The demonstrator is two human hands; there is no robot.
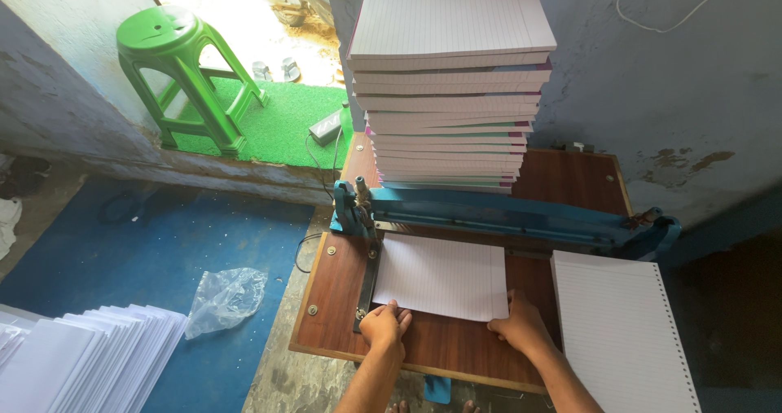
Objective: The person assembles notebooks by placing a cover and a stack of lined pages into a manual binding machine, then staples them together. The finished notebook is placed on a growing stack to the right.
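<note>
Both hands, left, right, fingers flat on lined sheets, under blue punching machine

Crumpled clear plastic bag – on blue floor

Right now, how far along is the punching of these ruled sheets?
Done: a punched stack with holes along its edge lies at the right. In hand: the left hand and right hand press a ruled batch under the blue punch. Left: white sheets on the floor; whether the tall pile is punched is unclear.
</note>
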